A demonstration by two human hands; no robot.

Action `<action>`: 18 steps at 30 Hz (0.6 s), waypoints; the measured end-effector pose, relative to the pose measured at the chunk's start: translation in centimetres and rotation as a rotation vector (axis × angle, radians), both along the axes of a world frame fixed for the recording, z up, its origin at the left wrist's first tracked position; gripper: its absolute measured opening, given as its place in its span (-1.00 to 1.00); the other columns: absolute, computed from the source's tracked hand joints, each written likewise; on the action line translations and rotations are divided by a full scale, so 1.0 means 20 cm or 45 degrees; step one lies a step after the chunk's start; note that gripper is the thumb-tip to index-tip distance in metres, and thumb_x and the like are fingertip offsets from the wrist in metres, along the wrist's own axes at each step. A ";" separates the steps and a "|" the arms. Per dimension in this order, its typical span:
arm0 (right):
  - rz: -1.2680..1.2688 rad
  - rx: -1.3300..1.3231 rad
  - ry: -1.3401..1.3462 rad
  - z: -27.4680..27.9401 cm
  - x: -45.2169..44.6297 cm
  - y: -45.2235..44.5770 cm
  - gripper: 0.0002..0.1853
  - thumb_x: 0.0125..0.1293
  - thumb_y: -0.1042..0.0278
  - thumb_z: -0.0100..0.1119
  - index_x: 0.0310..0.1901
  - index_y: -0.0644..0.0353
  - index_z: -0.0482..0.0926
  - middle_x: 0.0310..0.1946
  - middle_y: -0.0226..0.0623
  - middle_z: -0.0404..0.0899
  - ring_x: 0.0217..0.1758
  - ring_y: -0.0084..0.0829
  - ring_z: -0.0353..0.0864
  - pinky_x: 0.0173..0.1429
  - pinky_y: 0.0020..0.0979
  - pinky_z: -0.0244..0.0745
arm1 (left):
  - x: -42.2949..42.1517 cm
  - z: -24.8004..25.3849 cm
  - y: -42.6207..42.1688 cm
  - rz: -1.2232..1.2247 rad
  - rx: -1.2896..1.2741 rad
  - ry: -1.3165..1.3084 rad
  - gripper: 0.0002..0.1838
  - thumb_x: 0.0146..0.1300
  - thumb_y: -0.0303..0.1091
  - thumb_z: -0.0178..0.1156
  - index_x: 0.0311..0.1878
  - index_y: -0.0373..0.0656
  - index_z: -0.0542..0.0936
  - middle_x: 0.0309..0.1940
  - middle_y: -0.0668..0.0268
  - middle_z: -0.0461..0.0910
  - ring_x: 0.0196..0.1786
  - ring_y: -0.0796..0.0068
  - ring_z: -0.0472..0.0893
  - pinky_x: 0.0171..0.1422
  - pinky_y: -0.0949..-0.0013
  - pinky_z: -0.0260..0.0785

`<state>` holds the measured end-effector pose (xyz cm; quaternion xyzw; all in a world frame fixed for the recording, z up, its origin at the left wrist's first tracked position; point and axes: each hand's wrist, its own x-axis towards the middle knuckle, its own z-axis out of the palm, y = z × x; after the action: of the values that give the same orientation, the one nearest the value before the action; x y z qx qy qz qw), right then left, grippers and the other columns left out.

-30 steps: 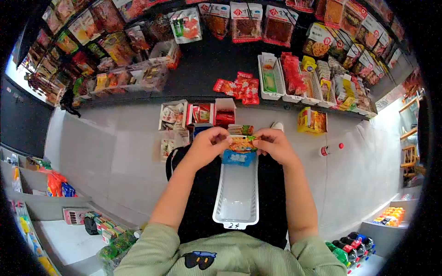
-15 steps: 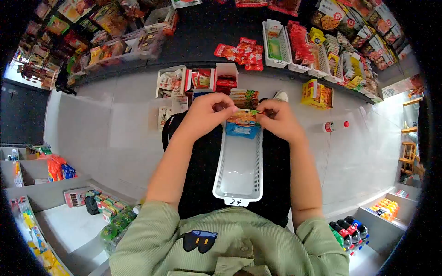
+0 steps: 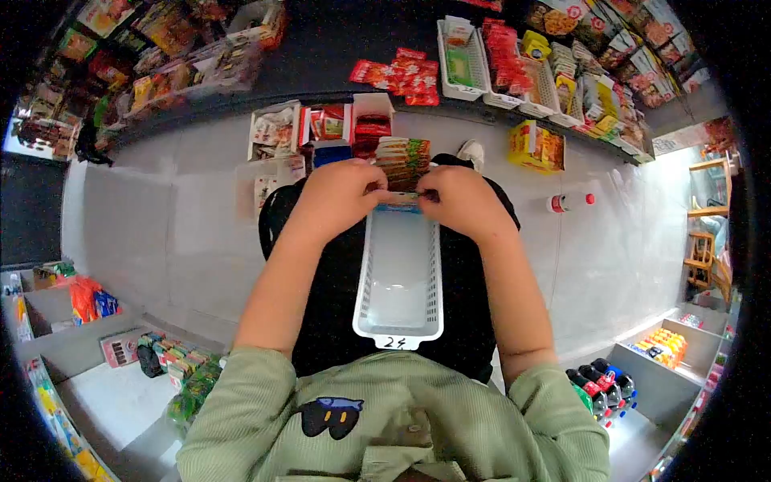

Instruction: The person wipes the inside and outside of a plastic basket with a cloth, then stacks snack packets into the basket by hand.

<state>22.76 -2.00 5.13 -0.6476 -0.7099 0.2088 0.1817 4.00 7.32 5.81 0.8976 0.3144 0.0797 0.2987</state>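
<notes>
A white plastic basket (image 3: 399, 304) with slotted sides and "24" on its front tab rests on my lap. Over its far end, my left hand (image 3: 341, 195) and my right hand (image 3: 462, 201) pinch the two sides of a small snack packet (image 3: 399, 201). The packet is tipped nearly edge-on, so only a thin strip of its colourful and blue print shows. Just beyond my fingers stands a row of similar snack packets (image 3: 404, 157). Inside the basket, the bare bottom shows between its walls.
Opened boxes of snack packets (image 3: 325, 124) stand on the floor ahead. A yellow box (image 3: 536, 147) and a lying bottle (image 3: 570, 202) are to the right. A dark shelf carries red packets (image 3: 405, 76) and filled white baskets (image 3: 464, 68). Cola bottles (image 3: 602, 381) stand at lower right.
The packet has tilted from showing its printed face to nearly edge-on, my hands turning with it. The whole view has shifted slightly, with the surroundings moving left.
</notes>
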 end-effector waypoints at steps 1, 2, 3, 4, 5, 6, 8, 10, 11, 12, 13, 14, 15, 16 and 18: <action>-0.042 -0.021 -0.057 0.01 0.00 0.00 -0.85 -0.04 0.36 0.18 -0.44 0.26 0.59 -0.46 -0.11 0.56 -0.34 -0.14 0.58 -0.23 -0.22 0.47 | 0.00 0.00 0.00 -0.013 0.061 0.014 -0.82 0.06 -0.24 0.25 -0.34 -0.13 0.61 -0.38 0.20 0.58 -0.27 0.17 0.58 -0.17 0.21 0.41; -0.084 -0.042 -0.114 0.01 -0.01 0.00 -0.85 -0.03 0.36 0.19 -0.43 0.25 0.59 -0.45 -0.12 0.57 -0.33 -0.15 0.58 -0.22 -0.22 0.47 | 0.00 0.00 0.00 -0.001 0.064 0.026 -0.82 0.06 -0.24 0.25 -0.34 -0.13 0.61 -0.38 0.20 0.58 -0.27 0.17 0.58 -0.17 0.21 0.41; -0.075 -0.041 -0.105 0.02 -0.02 0.00 -0.85 -0.03 0.36 0.19 -0.43 0.25 0.59 -0.45 -0.12 0.57 -0.33 -0.15 0.58 -0.22 -0.22 0.47 | 0.00 -0.01 0.00 -0.004 0.101 0.038 -0.82 0.07 -0.23 0.24 -0.34 -0.12 0.61 -0.37 0.20 0.57 -0.26 0.16 0.58 -0.17 0.19 0.41; -0.125 -0.045 -0.114 0.02 -0.03 -0.01 -0.85 -0.03 0.37 0.21 -0.42 0.24 0.60 -0.45 -0.14 0.57 -0.33 -0.15 0.59 -0.23 -0.22 0.47 | 0.00 -0.02 0.00 -0.011 0.136 0.045 -0.82 0.07 -0.23 0.23 -0.34 -0.11 0.61 -0.36 0.20 0.57 -0.26 0.14 0.58 -0.17 0.17 0.42; -0.181 -0.049 -0.130 0.02 -0.03 -0.01 -0.85 -0.02 0.37 0.22 -0.40 0.22 0.60 -0.44 -0.16 0.57 -0.34 -0.16 0.59 -0.23 -0.22 0.47 | 0.00 -0.02 0.00 -0.010 0.135 0.043 -0.82 0.07 -0.23 0.23 -0.34 -0.11 0.61 -0.36 0.20 0.57 -0.26 0.14 0.58 -0.17 0.17 0.42; -0.205 -0.035 -0.135 0.01 -0.02 -0.01 -0.85 -0.01 0.37 0.25 -0.39 0.21 0.57 -0.45 -0.19 0.57 -0.36 -0.18 0.59 -0.25 -0.23 0.47 | 0.00 -0.02 -0.01 0.006 0.151 0.061 -0.83 0.07 -0.23 0.23 -0.34 -0.11 0.61 -0.37 0.19 0.57 -0.25 0.14 0.58 -0.18 0.16 0.42; -0.276 0.020 -0.086 0.01 -0.03 -0.02 -0.85 -0.01 0.37 0.26 -0.40 0.21 0.54 -0.46 -0.19 0.57 -0.37 -0.18 0.59 -0.26 -0.24 0.47 | 0.02 -0.02 -0.01 0.008 0.163 0.060 -0.83 0.07 -0.24 0.23 -0.34 -0.11 0.60 -0.37 0.19 0.56 -0.25 0.14 0.58 -0.18 0.14 0.42; -0.343 0.082 -0.036 0.02 -0.02 -0.03 -0.84 0.00 0.37 0.26 -0.40 0.21 0.51 -0.47 -0.20 0.56 -0.38 -0.19 0.58 -0.27 -0.24 0.47 | 0.03 -0.03 -0.01 0.044 0.210 0.070 -0.83 0.07 -0.24 0.23 -0.33 -0.11 0.59 -0.38 0.20 0.56 -0.26 0.13 0.58 -0.19 0.14 0.41; -0.346 0.060 -0.032 0.02 -0.02 -0.03 -0.83 0.00 0.37 0.26 -0.41 0.21 0.49 -0.48 -0.20 0.56 -0.39 -0.18 0.58 -0.28 -0.24 0.46 | 0.03 -0.02 -0.02 0.042 0.209 0.065 -0.83 0.07 -0.24 0.23 -0.33 -0.11 0.59 -0.38 0.20 0.56 -0.26 0.13 0.58 -0.19 0.14 0.41; -0.346 0.039 -0.022 0.03 -0.02 -0.03 -0.82 0.00 0.38 0.26 -0.42 0.22 0.47 -0.49 -0.20 0.55 -0.40 -0.18 0.57 -0.29 -0.24 0.45 | 0.03 0.00 -0.02 0.059 0.197 0.090 -0.84 0.07 -0.26 0.23 -0.34 -0.12 0.58 -0.38 0.19 0.56 -0.27 0.14 0.58 -0.20 0.14 0.41; -0.344 0.038 -0.019 0.03 -0.03 -0.02 -0.82 0.00 0.38 0.26 -0.42 0.22 0.47 -0.49 -0.20 0.55 -0.40 -0.18 0.57 -0.29 -0.24 0.45 | 0.03 0.01 -0.02 0.077 0.184 0.118 -0.84 0.07 -0.27 0.23 -0.34 -0.13 0.56 -0.38 0.19 0.56 -0.27 0.14 0.58 -0.21 0.14 0.42; -0.317 0.038 -0.020 0.03 -0.02 -0.02 -0.83 0.00 0.38 0.26 -0.42 0.22 0.47 -0.49 -0.20 0.55 -0.40 -0.18 0.57 -0.30 -0.24 0.45 | 0.03 0.00 -0.02 0.078 0.184 0.122 -0.84 0.07 -0.27 0.23 -0.34 -0.13 0.56 -0.38 0.19 0.56 -0.27 0.14 0.58 -0.21 0.14 0.42; -0.289 0.035 -0.021 0.03 -0.02 -0.03 -0.83 0.00 0.38 0.26 -0.43 0.22 0.47 -0.50 -0.19 0.55 -0.41 -0.17 0.57 -0.31 -0.24 0.44 | 0.03 -0.02 -0.01 0.085 0.199 0.077 -0.83 0.07 -0.27 0.23 -0.35 -0.13 0.55 -0.39 0.19 0.56 -0.28 0.15 0.58 -0.22 0.15 0.42; -0.290 0.037 -0.018 0.02 -0.02 -0.02 -0.83 0.00 0.38 0.26 -0.43 0.22 0.47 -0.50 -0.19 0.55 -0.41 -0.17 0.57 -0.31 -0.24 0.44 | 0.03 -0.04 -0.01 0.089 0.218 0.030 -0.83 0.06 -0.27 0.24 -0.35 -0.14 0.54 -0.39 0.20 0.56 -0.28 0.15 0.58 -0.23 0.15 0.42; -0.261 0.028 -0.006 0.01 -0.01 -0.02 -0.84 0.00 0.39 0.25 -0.44 0.23 0.47 -0.50 -0.17 0.54 -0.40 -0.17 0.57 -0.31 -0.23 0.44 | 0.03 -0.04 -0.02 0.092 0.187 0.055 -0.83 0.06 -0.26 0.24 -0.36 -0.14 0.53 -0.40 0.20 0.56 -0.29 0.16 0.59 -0.24 0.16 0.42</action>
<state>22.47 -2.32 5.40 -0.7152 -0.6426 0.1798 0.2077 4.63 7.00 5.09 0.9066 0.3463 0.0941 0.2221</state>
